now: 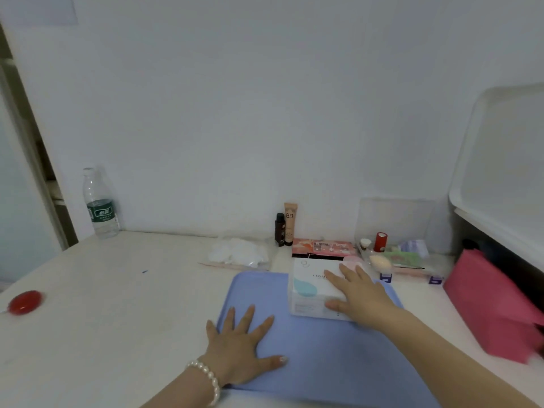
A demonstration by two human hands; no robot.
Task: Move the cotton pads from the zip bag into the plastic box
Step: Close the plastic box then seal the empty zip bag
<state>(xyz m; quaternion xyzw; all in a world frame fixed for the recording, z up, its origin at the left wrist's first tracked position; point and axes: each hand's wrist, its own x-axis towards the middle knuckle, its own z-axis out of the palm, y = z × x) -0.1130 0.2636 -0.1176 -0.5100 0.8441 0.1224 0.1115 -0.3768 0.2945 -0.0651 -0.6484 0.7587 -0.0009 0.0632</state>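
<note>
We see the left hand (240, 347) lying flat on the blue mat (323, 363), fingers spread and straight, holding nothing; a pearl bracelet (207, 378) circles its wrist. The right hand (360, 293) rests on top of the plastic box (309, 293), which sits at the mat's far right corner; its fingers lie straight across the white lid and the thumb runs along the near edge, pressing rather than gripping. The zip bag (240, 254) lies on the table (117, 290) just beyond the mat's far edge, left of the box and apart from both hands, with the white cotton pads (235, 250) bunched inside it. Behind the bag, two small bottles (285, 228) stand by the wall. A water bottle (100, 204) stands far left, and a red round thing (25, 301) lies near the left edge.
</note>
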